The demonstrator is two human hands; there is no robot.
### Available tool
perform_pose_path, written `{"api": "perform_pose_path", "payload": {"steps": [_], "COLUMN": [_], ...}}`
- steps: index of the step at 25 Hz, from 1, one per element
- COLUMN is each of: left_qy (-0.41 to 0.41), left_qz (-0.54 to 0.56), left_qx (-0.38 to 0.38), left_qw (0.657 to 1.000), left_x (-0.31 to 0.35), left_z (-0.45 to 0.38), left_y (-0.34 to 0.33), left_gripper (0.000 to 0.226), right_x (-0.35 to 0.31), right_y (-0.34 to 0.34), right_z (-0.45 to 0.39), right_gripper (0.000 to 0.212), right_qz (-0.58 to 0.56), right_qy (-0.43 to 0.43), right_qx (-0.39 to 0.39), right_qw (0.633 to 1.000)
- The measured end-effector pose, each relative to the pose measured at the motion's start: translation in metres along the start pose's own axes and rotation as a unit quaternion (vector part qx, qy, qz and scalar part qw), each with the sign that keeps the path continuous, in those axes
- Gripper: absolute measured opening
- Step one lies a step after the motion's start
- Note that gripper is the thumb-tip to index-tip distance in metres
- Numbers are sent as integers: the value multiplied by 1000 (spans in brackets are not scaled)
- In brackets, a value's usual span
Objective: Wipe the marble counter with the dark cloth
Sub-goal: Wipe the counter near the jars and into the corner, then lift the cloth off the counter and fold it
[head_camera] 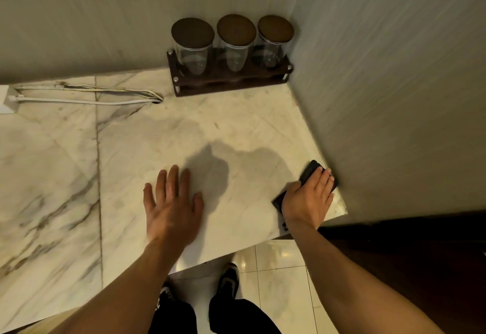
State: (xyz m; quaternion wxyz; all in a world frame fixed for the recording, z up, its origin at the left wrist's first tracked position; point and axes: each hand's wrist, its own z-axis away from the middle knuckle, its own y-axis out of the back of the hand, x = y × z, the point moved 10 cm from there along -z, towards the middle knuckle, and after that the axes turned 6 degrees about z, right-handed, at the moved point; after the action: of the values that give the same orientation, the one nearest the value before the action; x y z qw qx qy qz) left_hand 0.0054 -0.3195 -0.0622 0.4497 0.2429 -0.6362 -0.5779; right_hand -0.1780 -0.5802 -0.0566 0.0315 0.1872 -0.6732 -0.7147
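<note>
The marble counter (157,136) is pale with grey veins and fills the middle of the head view. My right hand (309,199) presses the dark cloth (310,172) flat on the counter's right end, against the side wall. The cloth shows past my fingertips and beside my wrist; the rest lies hidden under the palm. My left hand (172,206) rests flat on the marble near the front edge, fingers spread, holding nothing.
A dark wooden rack (226,81) with three lidded glass jars (235,44) stands in the back corner. White cables (86,94) lie along the back wall on the left. The right wall (394,97) bounds the counter. Below the front edge are a tiled floor and my shoes (228,278).
</note>
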Motion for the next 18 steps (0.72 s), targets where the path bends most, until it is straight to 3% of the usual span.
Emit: {"api": "perform_pose_path", "payload": {"steps": [11,14,15,16,18], "left_qy": [-13,-21,-29,-37,-46], "left_qz": [39,85,96,115,186], "left_qx": [-23,11,26,33,16], "left_qw": [999,996,995,992,981], "left_x": [-1,3,9,16,33], "left_z": [-2,1,5,12,27], "left_y": [3,23,31,38,46], "left_gripper": [67,58,57,58,56], "right_x": [50,80,96,104,97], "right_y": [19,25,21,17,8], "right_z": [39,54,66,81,116], "right_gripper": [57,50,46,41,37], "right_qz": [-80,-189,-279,-396,-577], "right_qy": [-7,-102,-177,-246,-339], "right_qx": [16,-18,-50,-89,-193], "right_qw": [997,976,942,880,718]}}
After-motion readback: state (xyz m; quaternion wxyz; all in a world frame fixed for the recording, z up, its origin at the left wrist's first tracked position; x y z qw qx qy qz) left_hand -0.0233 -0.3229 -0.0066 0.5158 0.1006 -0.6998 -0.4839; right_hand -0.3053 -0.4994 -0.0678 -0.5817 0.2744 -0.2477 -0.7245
